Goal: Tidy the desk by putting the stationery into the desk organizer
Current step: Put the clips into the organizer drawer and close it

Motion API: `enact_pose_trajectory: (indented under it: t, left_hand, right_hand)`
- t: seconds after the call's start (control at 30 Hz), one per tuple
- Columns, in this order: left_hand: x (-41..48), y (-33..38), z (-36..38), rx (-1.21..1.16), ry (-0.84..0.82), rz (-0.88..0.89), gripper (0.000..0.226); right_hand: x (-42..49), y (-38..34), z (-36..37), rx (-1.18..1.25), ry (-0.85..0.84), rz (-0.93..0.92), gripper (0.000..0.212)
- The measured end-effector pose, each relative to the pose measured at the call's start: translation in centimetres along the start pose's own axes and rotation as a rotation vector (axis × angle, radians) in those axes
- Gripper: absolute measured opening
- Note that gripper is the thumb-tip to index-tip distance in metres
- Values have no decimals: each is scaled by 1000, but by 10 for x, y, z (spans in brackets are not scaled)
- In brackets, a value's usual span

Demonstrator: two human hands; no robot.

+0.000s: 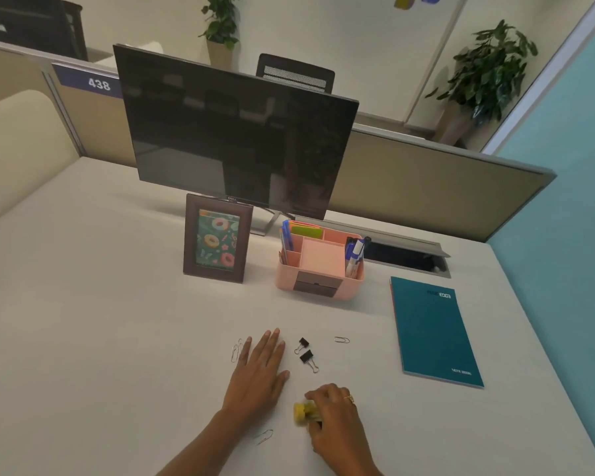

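Yellow item (303,411) — inside right grip (337,418), protruding left.

Organizer (320,269) on desk (117,304), before monitor (234,132). Photo frame (217,238) left of it, notebook (433,331) right. Binder clips (306,356) nearer front, paper clips (236,350) either side. Small item (302,412) further front, in right hand (337,419).

You are working in an office cubicle: your white desk (83,304) is fenced in by low partition panels (426,173), one bearing a number plate reading "438" (98,84). A dark monitor (234,132) stands before you. Beyond the panels are a mesh office chair (296,72) and potted plants (492,67).
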State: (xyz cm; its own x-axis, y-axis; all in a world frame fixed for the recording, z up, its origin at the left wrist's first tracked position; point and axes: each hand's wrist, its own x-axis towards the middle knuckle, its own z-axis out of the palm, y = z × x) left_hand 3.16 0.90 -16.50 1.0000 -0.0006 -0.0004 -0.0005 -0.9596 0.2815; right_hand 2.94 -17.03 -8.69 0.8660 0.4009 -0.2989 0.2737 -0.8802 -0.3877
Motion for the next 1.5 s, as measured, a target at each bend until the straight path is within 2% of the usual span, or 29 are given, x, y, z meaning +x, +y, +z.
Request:
enact_pose_trajectory:
  t: [0.13, 0.23, 0.47, 0.57, 0.7, 0.93, 1.07, 1.2, 1.33, 1.5]
  left_hand:
    - [-13, 25, 2, -205, 91, -13, 43]
    - [-14, 42, -5, -397, 141, -123, 39]
    - [19, 66, -37, -884, 278, -447, 27]
    - [44, 65, -57, -992, 308, -477, 16]
    - [80, 58, -82, -1011, 323, -462, 10]
    - [138, 47, -118, -906, 347, -397, 23]
    - [164, 46, -131, -870, 324, -375, 28]
    - [186, 45, -133, -848, 194, -413, 34]
    - [198, 44, -129, -791, 98, -424, 36]
    - [203, 46, -130, -788, 72, -433, 36]
  right_hand:
    - [9, 4, 6, -13, 77, 25, 31]
    - [20, 5, 5, 71, 156, 107, 28]
    - [58, -15, -23, 555, 273, 327, 32]
    - [77, -24, -44, 687, 324, 369, 27]
    - [105, -34, -73, 722, 426, 349, 23]
    - [164, -50, -114, 746, 474, 284, 18]
    - [192, -57, -126, 722, 441, 293, 27]
    - [210, -60, -129, 708, 382, 345, 32]
    - [221, -57, -126, 733, 333, 372, 32]
    - [228, -53, -130, 730, 312, 367, 33]
